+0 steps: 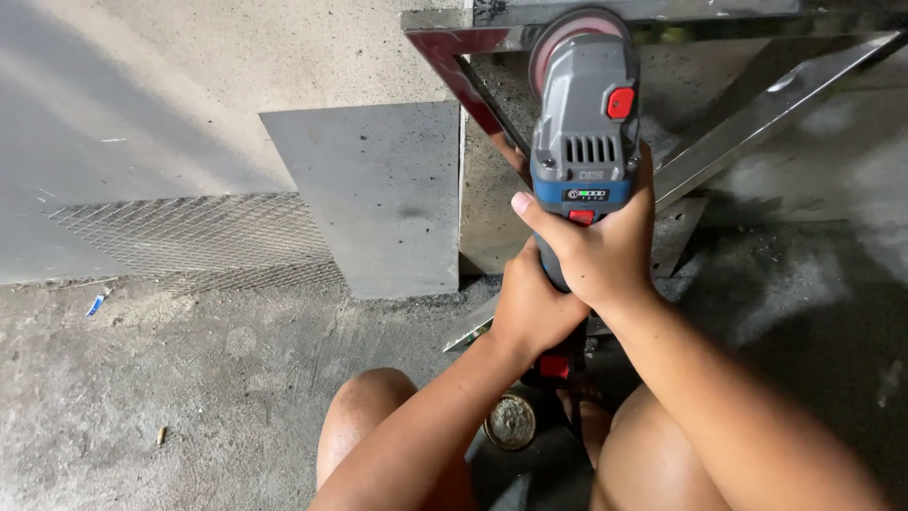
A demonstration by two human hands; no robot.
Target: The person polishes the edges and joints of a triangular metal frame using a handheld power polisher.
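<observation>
A grey and blue cordless angle grinder (584, 114) with red buttons points away from me, its pinkish disc (567, 38) resting at the top bar of a shiny metal frame (738, 132). My right hand (601, 251) is wrapped around the grinder's body just behind the blue band. My left hand (530, 308) grips the handle lower down, close to the battery end. Both my knees show at the bottom of the view, under my forearms.
A flat grey metal sheet (378, 199) lies left of the frame on the concrete floor. Wire mesh (189, 237) lies further left. A round metal disc (511, 421) sits on the floor between my knees. Small debris dots the concrete.
</observation>
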